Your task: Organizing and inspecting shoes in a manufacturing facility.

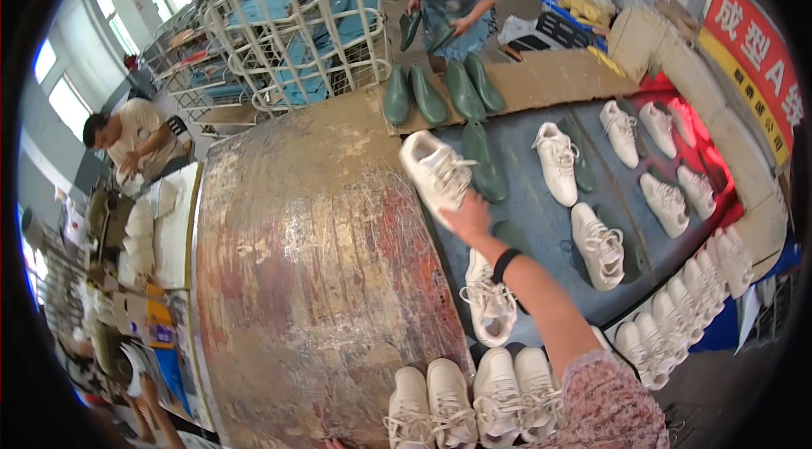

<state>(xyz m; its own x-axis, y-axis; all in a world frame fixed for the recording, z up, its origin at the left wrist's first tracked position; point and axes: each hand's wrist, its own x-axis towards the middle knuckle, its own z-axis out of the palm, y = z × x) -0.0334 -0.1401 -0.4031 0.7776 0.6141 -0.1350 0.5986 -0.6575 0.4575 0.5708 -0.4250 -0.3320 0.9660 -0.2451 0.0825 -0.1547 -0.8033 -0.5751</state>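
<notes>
My right hand (467,214), on a bare forearm with a dark wristband, is closed on the heel end of a white lace-up sneaker (433,163). The sneaker is over the left edge of a dark conveyor belt (524,132), beside a green shoe last (480,160). Below my wrist another white sneaker (489,301) rests on the belt. Only some fingertips of my left hand (335,443) show at the lower edge, left of a row of white sneakers (451,402); the rest is out of view.
More white sneakers (558,163) and lasts lie along the belt toward a red-lit tunnel opening (729,174). Several green lasts (427,98) stand on cardboard at the far edge. A worn table (313,271) lies left. Across it, a person in a blue apron (448,5) holds lasts.
</notes>
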